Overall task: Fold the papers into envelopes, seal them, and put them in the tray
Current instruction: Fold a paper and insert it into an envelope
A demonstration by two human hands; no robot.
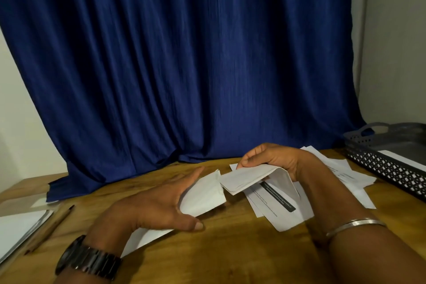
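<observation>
Tray (383,169) (cut off) — left hand (156,205), right hand (276,157) each grip paper (246,180).

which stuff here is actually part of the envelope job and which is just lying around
Job: folded paper pinched by the right hand; bent sheet held by the left hand; loose papers; tray.
Lying about: pencil; untouched sheet stack far left; blue curtain.

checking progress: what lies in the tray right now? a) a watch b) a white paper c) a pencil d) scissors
b: a white paper lies inside the tray at far right, while the pencil lies far left.
</observation>
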